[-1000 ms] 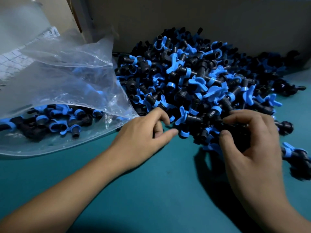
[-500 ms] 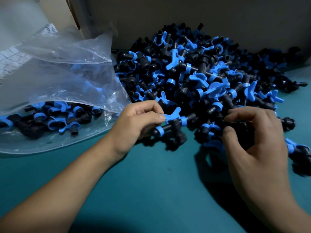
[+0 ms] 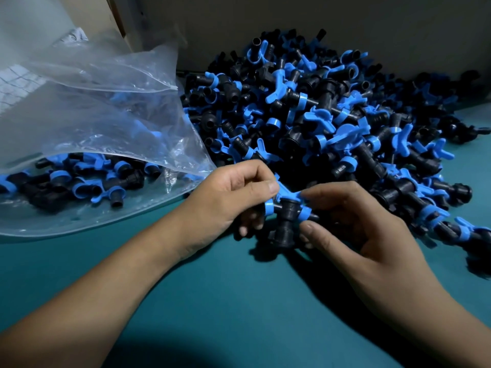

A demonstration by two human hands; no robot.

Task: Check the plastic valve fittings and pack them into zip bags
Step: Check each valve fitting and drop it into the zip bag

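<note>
A black valve fitting with blue rings and a blue handle is held just above the teal table, in front of the big pile of the same fittings. My left hand pinches its left end, thumb on the blue handle. My right hand pinches its right end between thumb and fingers. A clear zip bag lies open at the left, with several fittings inside it.
The teal table runs toward me below the hands. A grey wall stands right behind the pile. Loose fittings trail off the pile at the right edge. White gridded material shows behind the bag.
My left hand pulled one fitting out of the pile's front edge and lifted it toward me. My right hand left the pile and took hold of the fitting's other end.
</note>
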